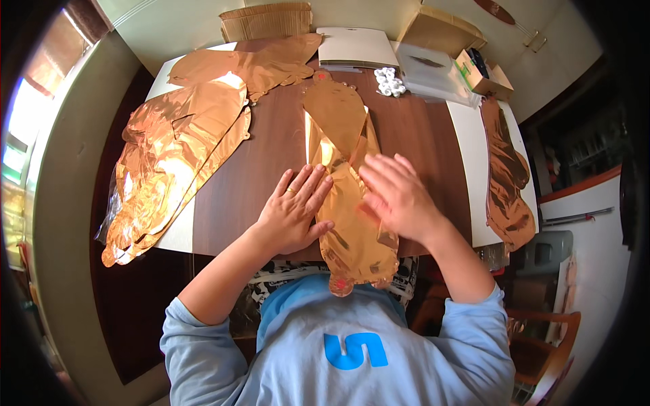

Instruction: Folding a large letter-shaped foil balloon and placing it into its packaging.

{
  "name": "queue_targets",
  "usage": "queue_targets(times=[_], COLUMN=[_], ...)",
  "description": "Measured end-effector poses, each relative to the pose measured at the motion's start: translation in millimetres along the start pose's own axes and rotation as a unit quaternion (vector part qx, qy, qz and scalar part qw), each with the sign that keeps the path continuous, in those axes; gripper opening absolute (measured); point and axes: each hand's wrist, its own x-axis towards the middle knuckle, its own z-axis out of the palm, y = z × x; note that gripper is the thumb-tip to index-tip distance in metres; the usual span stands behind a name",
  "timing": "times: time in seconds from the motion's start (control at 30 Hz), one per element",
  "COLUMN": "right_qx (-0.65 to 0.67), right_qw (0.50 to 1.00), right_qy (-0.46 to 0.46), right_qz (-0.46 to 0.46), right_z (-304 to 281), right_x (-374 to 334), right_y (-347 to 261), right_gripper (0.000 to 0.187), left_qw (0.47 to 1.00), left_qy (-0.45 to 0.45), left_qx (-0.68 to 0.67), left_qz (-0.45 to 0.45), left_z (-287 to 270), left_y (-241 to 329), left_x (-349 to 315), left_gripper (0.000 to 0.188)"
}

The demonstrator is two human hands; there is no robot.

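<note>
A flat, uninflated copper-gold foil balloon [355, 227], its sides folded inward, lies lengthwise in the middle of the table. Its near end hangs over the table's front edge. My left hand [292, 211] rests flat with fingers outstretched, the fingertips on the balloon's left edge and a ring on one finger. On the other side, my right hand [399, 196] is over the balloon's right edge, fingers stretched out and slightly blurred. Neither hand grips anything.
More flat foil balloons [179, 162] are piled at the left, with another [254, 64] behind them and some [504, 179] at the right edge. White ribbon-like rolls [390, 82], a white folder [357, 47], clear plastic sleeves [430, 68] and an open small box [484, 74] stand at the back.
</note>
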Motion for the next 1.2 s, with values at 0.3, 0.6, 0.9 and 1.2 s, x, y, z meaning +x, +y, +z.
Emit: queue_targets(times=[0.3, 0.6, 0.9, 1.2], right_qx=[0.064, 0.047, 0.036, 0.039], right_qw=[0.995, 0.996, 0.996, 0.997], right_qy=[0.024, -0.025, -0.032, -0.028], right_qz=[-0.077, -0.075, -0.071, -0.059], right_z=[32, 29, 35, 31], right_x=[-24, -32, -25, -17], right_y=[-75, -74, -87, -84], right_gripper=[0.029, 0.038, 0.040, 0.043], left_qw=[1.000, 0.997, 0.997, 0.998], left_qy=[-0.013, -0.020, -0.014, -0.005], left_qx=[-0.027, -0.063, -0.063, -0.061], left_qz=[0.001, 0.033, 0.032, 0.029], left_z=[-6, -8, -7, -4], left_y=[1, -13, -13, -14], left_x=[1, 3, 1, 0], left_gripper=[0.071, 0.071, 0.071, 0.071])
